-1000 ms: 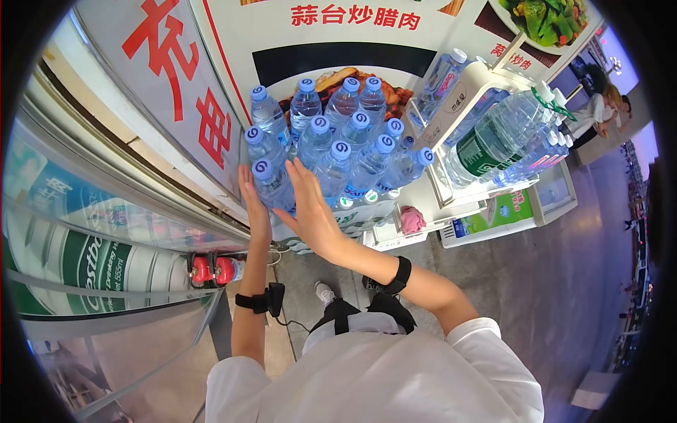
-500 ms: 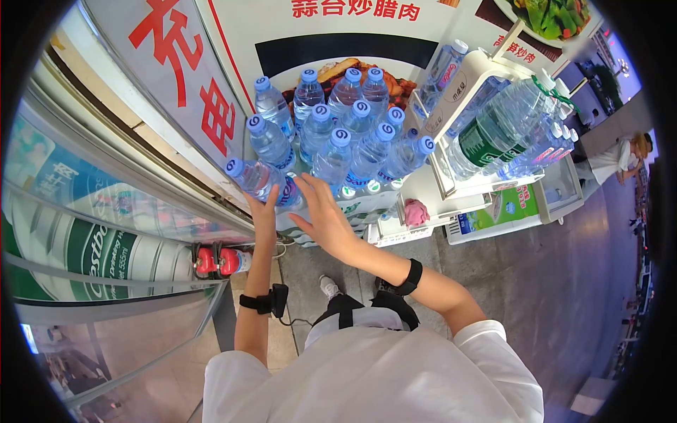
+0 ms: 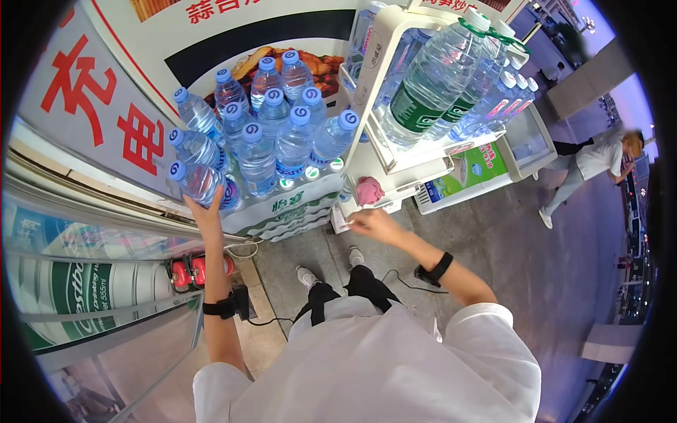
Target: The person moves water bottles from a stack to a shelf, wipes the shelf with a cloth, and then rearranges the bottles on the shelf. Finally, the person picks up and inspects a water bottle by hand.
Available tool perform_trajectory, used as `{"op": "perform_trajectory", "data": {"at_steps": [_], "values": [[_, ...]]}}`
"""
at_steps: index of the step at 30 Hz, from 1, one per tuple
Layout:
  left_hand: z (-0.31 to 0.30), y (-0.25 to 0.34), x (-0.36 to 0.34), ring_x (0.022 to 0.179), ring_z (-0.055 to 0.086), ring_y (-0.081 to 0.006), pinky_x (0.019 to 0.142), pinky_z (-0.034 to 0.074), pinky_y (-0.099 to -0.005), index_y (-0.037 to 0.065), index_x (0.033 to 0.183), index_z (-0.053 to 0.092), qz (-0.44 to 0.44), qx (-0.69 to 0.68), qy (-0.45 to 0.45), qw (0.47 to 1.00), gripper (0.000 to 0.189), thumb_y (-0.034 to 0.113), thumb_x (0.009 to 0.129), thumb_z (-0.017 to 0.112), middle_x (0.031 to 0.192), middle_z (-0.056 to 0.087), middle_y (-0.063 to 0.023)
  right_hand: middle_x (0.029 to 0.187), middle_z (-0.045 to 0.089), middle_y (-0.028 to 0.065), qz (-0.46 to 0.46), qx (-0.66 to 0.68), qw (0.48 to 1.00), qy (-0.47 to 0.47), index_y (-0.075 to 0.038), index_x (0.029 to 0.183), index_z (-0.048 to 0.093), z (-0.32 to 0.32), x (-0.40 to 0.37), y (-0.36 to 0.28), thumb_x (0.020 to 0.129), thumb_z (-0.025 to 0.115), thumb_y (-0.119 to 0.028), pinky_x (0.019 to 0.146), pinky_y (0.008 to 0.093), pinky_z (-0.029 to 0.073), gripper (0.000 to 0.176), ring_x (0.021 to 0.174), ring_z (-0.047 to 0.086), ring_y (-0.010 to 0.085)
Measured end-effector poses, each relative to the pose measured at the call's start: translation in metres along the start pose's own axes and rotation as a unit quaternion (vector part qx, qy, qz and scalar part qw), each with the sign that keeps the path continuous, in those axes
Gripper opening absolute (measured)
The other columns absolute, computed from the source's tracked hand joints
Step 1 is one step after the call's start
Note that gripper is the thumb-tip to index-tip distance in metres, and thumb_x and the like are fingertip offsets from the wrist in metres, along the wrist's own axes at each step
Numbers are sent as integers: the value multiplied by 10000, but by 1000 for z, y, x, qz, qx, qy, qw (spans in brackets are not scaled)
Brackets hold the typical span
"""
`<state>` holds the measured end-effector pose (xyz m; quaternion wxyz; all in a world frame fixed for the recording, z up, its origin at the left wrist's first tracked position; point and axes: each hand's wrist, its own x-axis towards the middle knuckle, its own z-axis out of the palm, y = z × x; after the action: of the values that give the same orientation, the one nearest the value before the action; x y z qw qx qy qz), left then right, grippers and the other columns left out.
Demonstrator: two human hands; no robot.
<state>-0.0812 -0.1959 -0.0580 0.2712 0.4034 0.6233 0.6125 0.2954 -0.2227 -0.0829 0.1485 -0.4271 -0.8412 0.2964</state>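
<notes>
My left hand (image 3: 206, 213) is closed around the lower end of a tilted clear water bottle (image 3: 197, 182) at the left front of a group. Several more blue-capped bottles (image 3: 255, 162) stand behind and beside it on wrapped packs of bottles (image 3: 289, 210). To the right, my right hand (image 3: 375, 224) hangs with curled fingers in front of a white cart (image 3: 402, 180), just below a crumpled pink cloth (image 3: 369, 190). Anything between those fingers is too small to make out.
Large green-labelled bottles (image 3: 430, 92) stand on the cart's upper shelf. A white bin (image 3: 525, 144) is beyond it. Red canisters (image 3: 189, 273) sit by the glass at left. A cable (image 3: 416, 284) hangs near my right wrist. Another person (image 3: 599, 158) is at far right.
My right hand has moved away from the bottles, right toward the cart's lower front, and its fingers have curled. My left hand stays at the same bottle. The view has shifted right.
</notes>
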Motion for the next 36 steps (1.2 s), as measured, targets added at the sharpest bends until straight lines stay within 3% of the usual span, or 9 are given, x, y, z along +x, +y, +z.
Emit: {"op": "perform_trajectory", "data": {"at_steps": [2,4,7,10,13,15,23,27,36], "values": [[4,0,0,1241,371,-226,1051,233,-322,-41,1399,229,1,-16,7,1000,819,181,787,726,1374,364,-161,704,645,117,64,-42,997,21,-92,910,634,-1,-23,62,822,614,-204,612,366,501,144,661,641,271],[11,6,-2,1243,368,-225,1053,229,-320,-53,1395,228,-2,-79,10,997,820,171,784,727,1374,362,-165,770,670,112,137,16,989,52,-31,880,640,-15,-39,99,817,603,-127,630,321,501,121,689,657,254],[18,0,-1,1206,401,-225,1033,270,-326,-20,1376,291,42,-41,35,998,726,177,807,697,1340,397,-144,696,642,136,173,69,977,102,-40,868,653,-33,-37,143,816,609,-179,627,351,493,155,653,640,255],[30,9,-8,1226,384,-222,1045,246,-315,-20,1392,255,20,12,68,997,778,126,786,721,1367,372,-159,770,641,178,203,20,966,160,5,927,634,-49,-13,172,824,598,-155,683,373,488,193,724,635,289],[36,11,-9,1199,404,-224,1027,282,-321,-37,1375,252,23,58,42,997,803,156,770,744,1331,392,-178,909,619,243,66,-24,939,336,50,991,605,-30,25,233,845,576,-142,781,388,459,243,866,599,363],[38,15,-12,1155,433,-218,997,325,-329,-21,1318,305,24,76,22,997,738,154,760,755,1268,435,-164,918,617,244,63,-22,926,372,51,995,603,-24,49,259,842,578,-137,786,389,457,244,873,596,363],[41,7,-24,1147,461,-229,963,380,-350,12,1334,251,41,73,11,996,787,80,738,760,1266,432,-146,956,609,246,136,13,928,346,56,1010,593,-13,67,298,831,590,-119,807,390,448,251,902,586,363],[36,-1,-34,1216,398,-274,1022,316,-385,12,1382,196,45,110,44,992,909,152,708,790,1302,394,-193,975,605,247,142,21,933,331,58,1018,588,-13,75,311,825,596,-110,817,390,444,256,916,580,364],[22,-14,-52,1219,407,-330,1021,324,-420,-22,1381,211,53,150,73,985,940,214,692,805,1320,380,-240,1017,597,249,134,31,942,305,63,1036,577,-12,89,318,812,609,-89,840,392,434,273,949,568,364]]}}
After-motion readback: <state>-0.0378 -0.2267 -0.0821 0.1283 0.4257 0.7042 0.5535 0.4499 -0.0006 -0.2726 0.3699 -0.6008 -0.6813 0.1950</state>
